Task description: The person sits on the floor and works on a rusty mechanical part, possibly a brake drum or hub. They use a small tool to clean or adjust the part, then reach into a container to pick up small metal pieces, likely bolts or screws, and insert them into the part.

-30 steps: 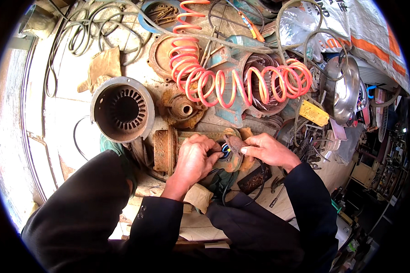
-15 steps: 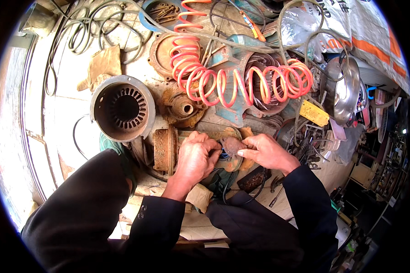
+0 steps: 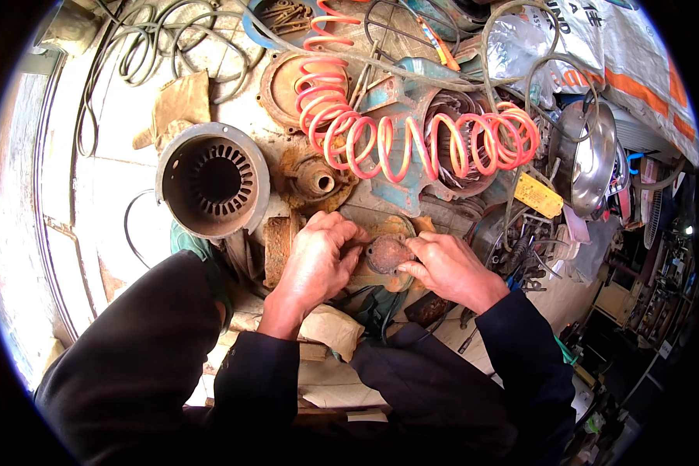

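Note:
In the head view, my right hand grips the right edge of a small rusty round cover plate between thumb and fingers. The plate lies nearly flat against a rust-coloured metal part in front of me. My left hand is closed, its thumb and fingertips pinched together at the left side of the plate. Whatever those fingertips may hold is hidden. Left of that hand is a thick rusty ring-shaped part, partly covered by it.
A grey motor housing with a slotted core stands at left. Beyond my hands are a rusty flanged hub, a coiled orange air hose and a teal motor casing. A metal bowl and loose tools lie right.
The cover plate has gone from tilted to nearly flat, hiding the blue bit beneath it. My left hand has shifted slightly left. Something blue now shows beside my right wrist.

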A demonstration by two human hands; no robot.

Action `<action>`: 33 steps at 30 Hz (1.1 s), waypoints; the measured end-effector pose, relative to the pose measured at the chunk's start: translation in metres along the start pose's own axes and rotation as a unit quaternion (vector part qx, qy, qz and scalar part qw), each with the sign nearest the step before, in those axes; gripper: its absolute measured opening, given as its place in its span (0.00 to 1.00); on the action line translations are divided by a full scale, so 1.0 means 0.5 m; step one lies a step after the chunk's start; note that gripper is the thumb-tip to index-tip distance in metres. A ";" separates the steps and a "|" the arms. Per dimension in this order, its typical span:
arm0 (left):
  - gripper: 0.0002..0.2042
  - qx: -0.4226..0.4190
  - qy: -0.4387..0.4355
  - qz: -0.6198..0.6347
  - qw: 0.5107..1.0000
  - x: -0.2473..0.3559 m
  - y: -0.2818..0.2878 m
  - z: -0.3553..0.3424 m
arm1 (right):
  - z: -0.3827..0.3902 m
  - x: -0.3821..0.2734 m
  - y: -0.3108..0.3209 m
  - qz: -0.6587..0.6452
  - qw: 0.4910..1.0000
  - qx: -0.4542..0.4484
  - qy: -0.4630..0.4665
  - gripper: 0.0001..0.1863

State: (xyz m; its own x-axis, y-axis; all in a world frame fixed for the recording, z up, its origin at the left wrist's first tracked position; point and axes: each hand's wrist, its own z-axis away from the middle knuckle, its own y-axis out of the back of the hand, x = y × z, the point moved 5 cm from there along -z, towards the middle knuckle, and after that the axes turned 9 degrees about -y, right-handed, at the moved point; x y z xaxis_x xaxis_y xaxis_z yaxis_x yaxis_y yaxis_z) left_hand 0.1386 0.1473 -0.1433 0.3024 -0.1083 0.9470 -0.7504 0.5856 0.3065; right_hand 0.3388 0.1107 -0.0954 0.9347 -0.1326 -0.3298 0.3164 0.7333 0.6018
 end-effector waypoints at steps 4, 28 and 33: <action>0.26 -0.056 -0.001 -0.027 0.998 0.014 -0.009 -0.004 | 0.005 -0.006 0.003 0.019 1.000 0.002 -0.006 0.19; 0.34 -0.056 0.003 -0.082 0.995 0.018 -0.066 0.007 | -0.008 -0.014 -0.013 0.103 0.994 0.005 0.044 0.16; 0.34 -0.043 -0.025 -0.088 0.995 0.027 -0.081 0.050 | 0.039 -0.026 -0.050 0.099 0.992 0.038 0.063 0.14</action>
State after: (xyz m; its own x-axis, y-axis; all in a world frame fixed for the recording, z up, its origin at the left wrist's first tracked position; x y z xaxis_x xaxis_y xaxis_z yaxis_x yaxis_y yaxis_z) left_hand 0.1586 0.1021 -0.1404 0.3933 -0.2537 0.8837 -0.6341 0.6211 0.4605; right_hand 0.3220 0.0812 -0.0918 0.9535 0.0976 -0.2853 0.1443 0.6830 0.7160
